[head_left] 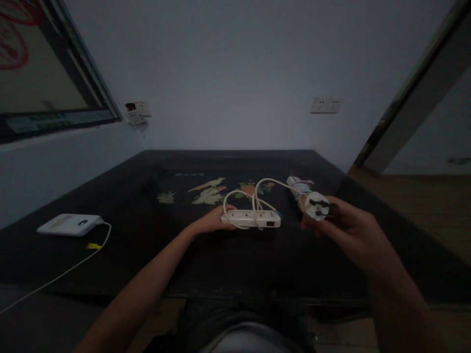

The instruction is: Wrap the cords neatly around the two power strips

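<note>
Left hand [211,220] grips power strip [239,215]; right hand [353,230] pinches plug [317,206] beside it; pulling could tighten the looped cord [254,203].

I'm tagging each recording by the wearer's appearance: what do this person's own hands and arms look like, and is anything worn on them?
The left hand and right hand show no gloves, and I can make out no ring, watch or band. No sleeve shows on either forearm. Below, a pale garment and dark clothing show. The dim picture hides finer markings.
</note>
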Available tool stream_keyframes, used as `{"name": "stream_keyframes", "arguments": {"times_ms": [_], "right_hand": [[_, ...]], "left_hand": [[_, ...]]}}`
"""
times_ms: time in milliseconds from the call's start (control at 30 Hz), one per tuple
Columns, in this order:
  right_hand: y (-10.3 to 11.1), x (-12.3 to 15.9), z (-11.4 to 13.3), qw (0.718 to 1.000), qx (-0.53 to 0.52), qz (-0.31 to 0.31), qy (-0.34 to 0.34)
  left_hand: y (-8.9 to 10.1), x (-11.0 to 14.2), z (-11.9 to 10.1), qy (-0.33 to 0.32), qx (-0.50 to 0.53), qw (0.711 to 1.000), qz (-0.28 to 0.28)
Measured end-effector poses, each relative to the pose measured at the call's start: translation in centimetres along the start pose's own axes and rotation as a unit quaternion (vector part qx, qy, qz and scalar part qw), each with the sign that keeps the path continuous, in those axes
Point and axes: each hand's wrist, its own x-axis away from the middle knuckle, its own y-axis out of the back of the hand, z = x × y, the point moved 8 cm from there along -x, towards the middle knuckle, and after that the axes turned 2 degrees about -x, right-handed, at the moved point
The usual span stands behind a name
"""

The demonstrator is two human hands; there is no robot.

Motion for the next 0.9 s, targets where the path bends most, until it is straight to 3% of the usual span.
{"name": "stream_keyframes", "arguments": {"times_ms": [200,400,900], "right_hand": [[-2.2,-1.5,-3.2,0.996,-0.062,-0.052,-0.031],[-3.2,-1.8,-6.2,0.99,-0.073,-0.107,-0.053],[-3.0,-1.5,-8.0,0.989,-0.052,-0.129,-0.057]], "left_hand": [[0.0,0.1,0.1,-0.012,0.001,1.0,-0.014],[0.5,-0.1,1.0,-0.014,-0.022,0.999,-0.038],[1.5,-0.1,0.4,-0.007,-0.1,0.993,-0.064]]}}
